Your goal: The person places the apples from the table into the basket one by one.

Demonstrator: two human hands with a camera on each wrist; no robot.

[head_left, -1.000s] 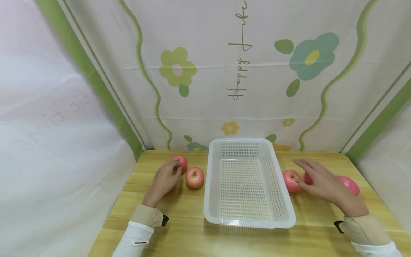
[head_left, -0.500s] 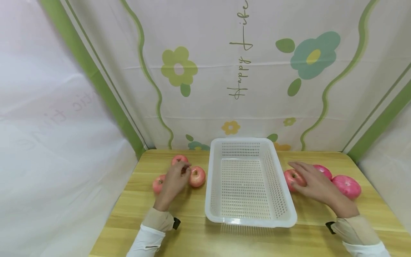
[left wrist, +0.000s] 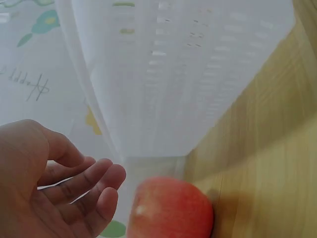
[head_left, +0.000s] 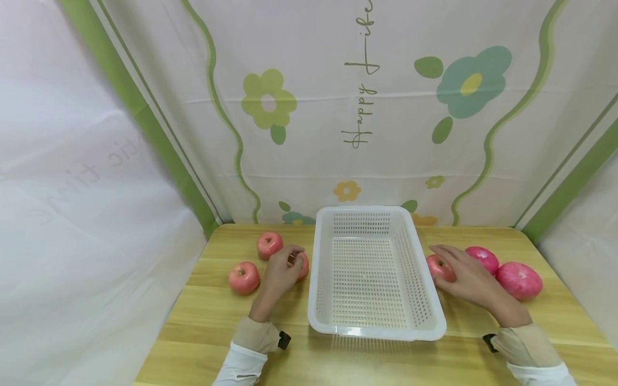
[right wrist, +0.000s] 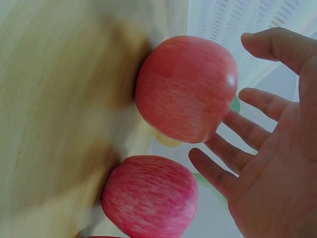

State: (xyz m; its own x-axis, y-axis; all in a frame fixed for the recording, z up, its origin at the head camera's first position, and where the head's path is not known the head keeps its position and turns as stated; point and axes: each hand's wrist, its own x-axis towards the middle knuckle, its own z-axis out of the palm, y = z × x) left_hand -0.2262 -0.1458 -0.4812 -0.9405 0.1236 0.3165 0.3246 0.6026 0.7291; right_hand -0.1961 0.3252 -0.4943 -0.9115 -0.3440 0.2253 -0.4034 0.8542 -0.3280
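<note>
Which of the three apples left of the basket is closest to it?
The apple the left hand partly hides in the head view; the back apple and leftmost apple lie farther away.

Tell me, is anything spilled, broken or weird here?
Nothing looks spilled or broken: the apples sit on the table on both sides of the upright basket. Only the writing on the cloth looks odd, because it runs sideways, up the cloth.
</note>
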